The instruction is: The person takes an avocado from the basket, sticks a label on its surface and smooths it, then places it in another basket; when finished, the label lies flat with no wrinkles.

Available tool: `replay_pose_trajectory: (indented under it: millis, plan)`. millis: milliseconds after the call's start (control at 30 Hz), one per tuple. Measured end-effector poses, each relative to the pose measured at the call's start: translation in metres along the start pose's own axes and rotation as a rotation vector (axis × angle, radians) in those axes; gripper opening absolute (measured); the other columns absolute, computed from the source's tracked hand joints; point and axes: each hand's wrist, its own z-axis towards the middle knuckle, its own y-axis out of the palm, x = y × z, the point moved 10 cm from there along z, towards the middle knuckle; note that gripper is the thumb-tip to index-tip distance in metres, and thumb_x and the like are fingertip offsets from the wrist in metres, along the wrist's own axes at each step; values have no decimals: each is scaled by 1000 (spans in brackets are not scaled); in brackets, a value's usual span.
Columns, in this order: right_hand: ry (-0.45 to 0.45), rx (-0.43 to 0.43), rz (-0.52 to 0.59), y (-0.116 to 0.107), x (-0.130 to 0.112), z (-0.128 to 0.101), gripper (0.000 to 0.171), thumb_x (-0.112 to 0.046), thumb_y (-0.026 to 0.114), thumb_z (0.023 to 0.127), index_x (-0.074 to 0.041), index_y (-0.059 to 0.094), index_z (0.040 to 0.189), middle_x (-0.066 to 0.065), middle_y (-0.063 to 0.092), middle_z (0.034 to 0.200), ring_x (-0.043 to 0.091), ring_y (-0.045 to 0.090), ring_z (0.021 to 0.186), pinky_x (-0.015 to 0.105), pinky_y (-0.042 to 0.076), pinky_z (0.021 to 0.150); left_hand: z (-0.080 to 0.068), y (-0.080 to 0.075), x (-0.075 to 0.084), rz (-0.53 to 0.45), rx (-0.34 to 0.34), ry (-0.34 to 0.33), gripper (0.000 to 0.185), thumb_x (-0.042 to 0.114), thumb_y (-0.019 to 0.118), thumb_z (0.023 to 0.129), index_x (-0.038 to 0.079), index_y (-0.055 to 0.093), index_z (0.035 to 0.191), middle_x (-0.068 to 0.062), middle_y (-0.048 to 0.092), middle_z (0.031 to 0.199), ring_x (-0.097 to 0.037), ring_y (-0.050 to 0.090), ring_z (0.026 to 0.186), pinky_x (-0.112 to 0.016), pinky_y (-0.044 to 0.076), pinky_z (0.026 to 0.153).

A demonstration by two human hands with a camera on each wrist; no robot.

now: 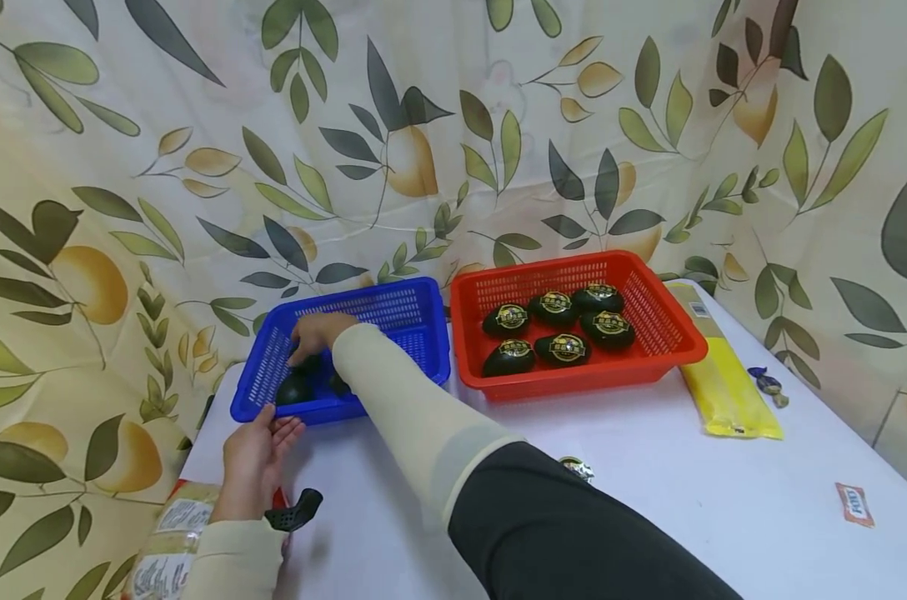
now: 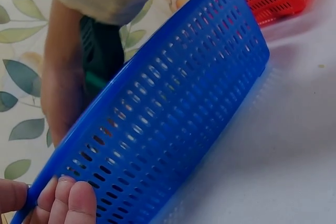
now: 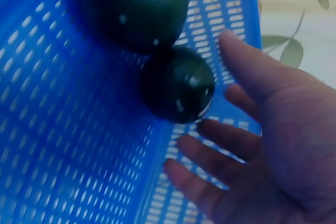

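Observation:
The blue plastic basket (image 1: 404, 302) stands on the left of the table. My left hand (image 1: 253, 458) pinches its near-left rim, thumb on one side and fingers on the outer wall, as the left wrist view also shows. Inside the basket, my right hand (image 1: 320, 333) reaches down at the left end. In the right wrist view its fingers are spread and slightly bent beside a dark green avocado (image 3: 176, 87), with a gap between. A larger-looking avocado (image 3: 139, 6) lies next to that one. My right forearm hides part of the basket in the head view.
A red basket (image 1: 611, 375) holding several avocados with gold labels (image 1: 553, 307) stands right of the blue one. Further right lie a yellow packet (image 1: 731, 392), small wrapped pieces (image 1: 769, 385) and a small red-and-white wrapper (image 1: 854, 505). A labelled package (image 1: 172, 542) lies at the left edge.

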Motion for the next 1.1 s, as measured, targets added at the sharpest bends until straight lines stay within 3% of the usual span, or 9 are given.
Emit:
replay_pose_trajectory:
  millis: [67, 200, 367, 567, 667, 733, 767, 900, 1100]
  plan:
    - [-1, -51, -68, 5, -6, 4, 61, -51, 66, 99, -31, 50, 154, -12, 47, 160, 8, 41, 148, 29, 31, 124, 1, 0, 0, 11, 2, 7, 25, 35, 48, 110, 16, 48, 125, 1, 70, 88, -14, 75, 96, -29, 58, 96]
    - [-12, -43, -160, 12, -13, 11, 53, -48, 67, 100, -31, 56, 148, -11, 55, 151, 9, 48, 140, 30, 36, 121, 1, 2, -2, 34, -6, 22, 27, 34, 48, 111, 14, 48, 128, 1, 70, 88, -15, 76, 95, -30, 58, 98]
    - [75, -72, -91, 25, -5, 17, 46, -45, 69, 99, -39, 60, 144, -16, 59, 144, 9, 53, 133, 35, 38, 120, 1, 1, -6, 33, 4, 12, 27, 36, 48, 111, 14, 48, 127, 1, 70, 87, -16, 75, 100, -30, 58, 97]
    - [-3, -94, -184, 21, -14, 15, 19, -33, 68, 100, -29, 68, 118, -10, 65, 119, 11, 57, 109, 29, 48, 100, 2, -1, 0, 34, -3, 9, 25, 36, 48, 111, 15, 49, 124, 2, 71, 87, -16, 75, 101, -29, 59, 95]
    - [23, -78, -191, 13, -9, 8, 25, -34, 72, 96, -27, 70, 120, -9, 66, 123, 12, 57, 109, 29, 49, 99, 2, 3, 2, 15, -11, 7, 24, 35, 48, 111, 15, 48, 123, 2, 70, 86, -14, 75, 97, -28, 59, 94]
    - [58, -66, -186, 9, 0, 2, 38, -38, 75, 93, -30, 68, 130, -12, 64, 133, 10, 57, 115, 29, 48, 105, 1, 8, 1, -1, -21, -4, 23, 35, 48, 111, 15, 48, 122, 2, 70, 84, -14, 76, 94, -28, 59, 93]
    - [87, -70, -174, 9, 6, -1, 44, -40, 76, 92, -31, 66, 134, -13, 63, 136, 11, 57, 117, 30, 47, 108, 1, 10, -1, -14, -30, -15, 22, 34, 48, 111, 15, 48, 122, 2, 70, 84, -14, 76, 93, -28, 59, 93]
    - [83, -92, -101, 5, 17, -14, 44, -42, 74, 92, -26, 65, 131, -8, 64, 128, 11, 58, 111, 27, 50, 98, -1, 14, -5, -36, -47, -44, 22, 34, 48, 111, 15, 48, 122, 1, 70, 84, -14, 75, 96, -27, 60, 92]
    - [-52, -35, 285, 1, 23, -49, 30, -32, 72, 90, -11, 69, 111, 1, 67, 107, 15, 68, 89, 32, 64, 73, -3, 3, -2, -17, -33, -61, 23, 35, 45, 111, 16, 49, 122, 2, 71, 82, -11, 76, 88, -26, 61, 87]
